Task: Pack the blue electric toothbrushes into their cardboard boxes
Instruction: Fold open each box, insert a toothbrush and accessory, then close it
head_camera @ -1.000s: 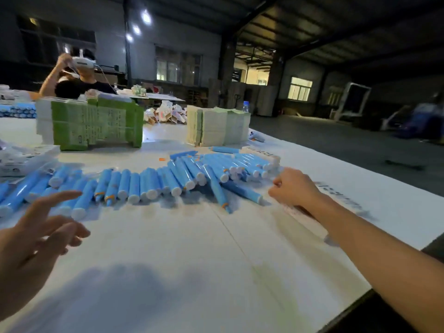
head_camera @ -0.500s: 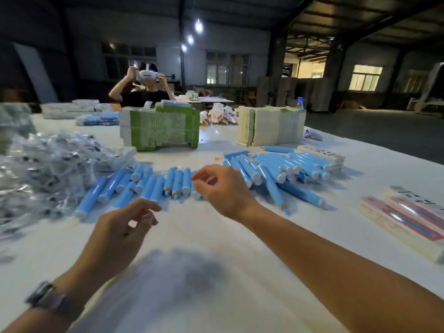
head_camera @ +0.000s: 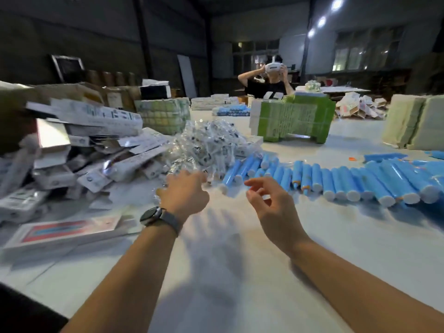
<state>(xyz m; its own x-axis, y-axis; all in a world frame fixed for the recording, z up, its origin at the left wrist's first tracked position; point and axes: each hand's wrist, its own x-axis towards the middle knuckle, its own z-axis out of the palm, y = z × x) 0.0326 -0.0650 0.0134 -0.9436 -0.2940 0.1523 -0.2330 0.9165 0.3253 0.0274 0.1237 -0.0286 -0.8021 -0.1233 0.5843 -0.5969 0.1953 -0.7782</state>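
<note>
A long row of blue electric toothbrushes [head_camera: 341, 179] lies across the white table [head_camera: 240, 272], white ends toward me. To the left, a loose heap of white cardboard boxes [head_camera: 96, 145] is piled up, with one flat red-and-blue printed box [head_camera: 64, 233] nearest me. My left hand [head_camera: 185, 195], a watch on its wrist, reaches to the foot of a pile of clear plastic packets [head_camera: 211, 145]; its fingertips are hidden. My right hand [head_camera: 271, 203] hovers just before the row's left end, fingers curled and apart, holding nothing.
A green bundle of flat cartons [head_camera: 293, 118] and a pale stack [head_camera: 415, 123] stand at the back of the table. Another bundle [head_camera: 163, 114] sits behind the box heap. A person wearing a headset [head_camera: 269, 80] sits across the table.
The view has swung left, bringing the box heap and the packet pile into sight. My left hand has reached forward to the packets. My right hand has drawn in beside it.
</note>
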